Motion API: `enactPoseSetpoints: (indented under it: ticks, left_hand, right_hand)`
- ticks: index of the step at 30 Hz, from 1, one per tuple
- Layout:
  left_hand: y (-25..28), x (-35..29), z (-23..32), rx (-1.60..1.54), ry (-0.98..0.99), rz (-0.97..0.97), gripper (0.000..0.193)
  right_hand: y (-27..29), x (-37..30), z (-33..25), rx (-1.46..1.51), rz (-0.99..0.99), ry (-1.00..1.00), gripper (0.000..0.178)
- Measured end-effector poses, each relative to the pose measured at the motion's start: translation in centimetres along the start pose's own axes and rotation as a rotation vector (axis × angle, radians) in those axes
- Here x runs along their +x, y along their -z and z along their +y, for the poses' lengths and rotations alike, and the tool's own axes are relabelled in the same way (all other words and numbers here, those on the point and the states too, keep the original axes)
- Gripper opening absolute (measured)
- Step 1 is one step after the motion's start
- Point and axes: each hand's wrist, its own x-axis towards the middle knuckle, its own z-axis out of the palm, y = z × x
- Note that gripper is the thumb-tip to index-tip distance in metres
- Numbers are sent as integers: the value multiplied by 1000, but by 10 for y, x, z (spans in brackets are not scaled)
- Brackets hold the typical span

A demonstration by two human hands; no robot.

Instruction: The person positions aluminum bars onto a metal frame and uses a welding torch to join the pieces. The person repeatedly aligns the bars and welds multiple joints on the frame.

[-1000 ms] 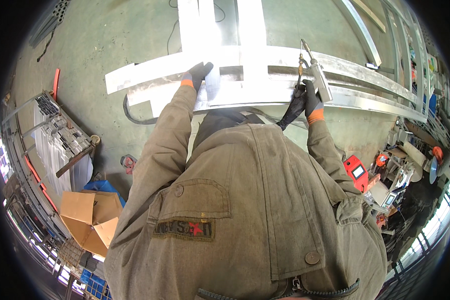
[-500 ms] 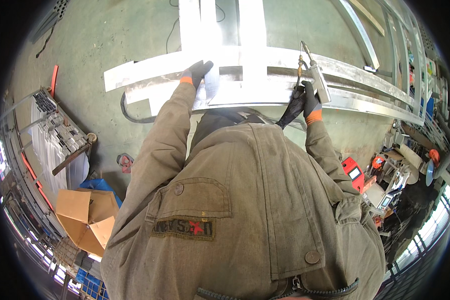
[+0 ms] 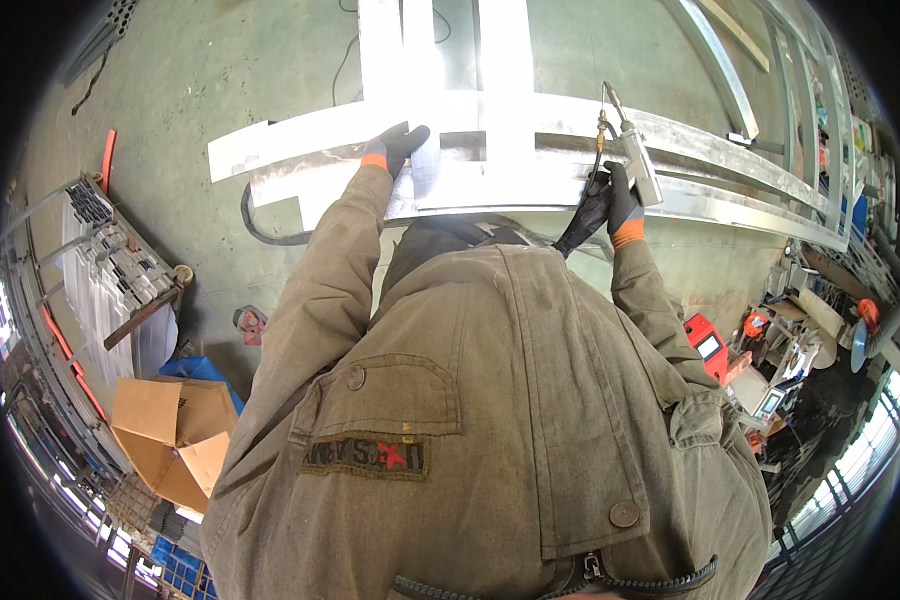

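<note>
My left hand (image 3: pixel 398 147), in a dark glove with an orange cuff, grips the side of a bright metal bar (image 3: pixel 425 175) that crosses the long rails. Its fingers curl over the bar's upper part. Glare washes out much of the metal frame (image 3: pixel 690 130) around it. My right hand (image 3: pixel 622 200), gloved alike, is closed around a welding torch (image 3: pixel 642 168) with a pale body. The torch's thin nozzle points away from me, up past the frame's rails. A black sheathed cable (image 3: pixel 588 212) runs from the torch down beside my right hand.
An open cardboard box (image 3: pixel 175 430) stands at lower left, near a rack of stacked metal profiles (image 3: pixel 120 255). At right are a red device with a screen (image 3: pixel 708 348) and a cluttered bench (image 3: pixel 795 340). A black hose (image 3: pixel 255 225) loops beneath the frame's left end.
My left hand's fingers have shifted very slightly to the right on the bar. The right hand and the torch stay in place.
</note>
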Motion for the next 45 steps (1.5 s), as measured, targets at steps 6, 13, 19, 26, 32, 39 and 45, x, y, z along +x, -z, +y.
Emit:
enactPoseSetpoints:
  ticks: [6,13,19,26,32,39,45]
  left_hand:
    - [1,-5,7,51,33,-15,91]
    - [1,5,2,117,87,-25,87]
    - [5,34,-27,108,46,13,92]
    - [2,64,-56,494,-166,31,65]
    - [1,78,-64,571,-181,135,62]
    - [3,90,-69,483,-171,96,62]
    - [12,96,-66,266,-45,-1,85]
  right_hand:
    - [8,6,-27,590,-73,-419,29]
    - [9,7,-23,345,-96,-324,27]
    - [9,10,-28,544,-52,-406,24]
    - [14,12,-41,524,-29,-349,28]
    - [3,14,-25,676,84,-469,46]
    - [-5,17,-13,689,143,-420,51]
    - [-1,17,-18,702,114,-459,58]
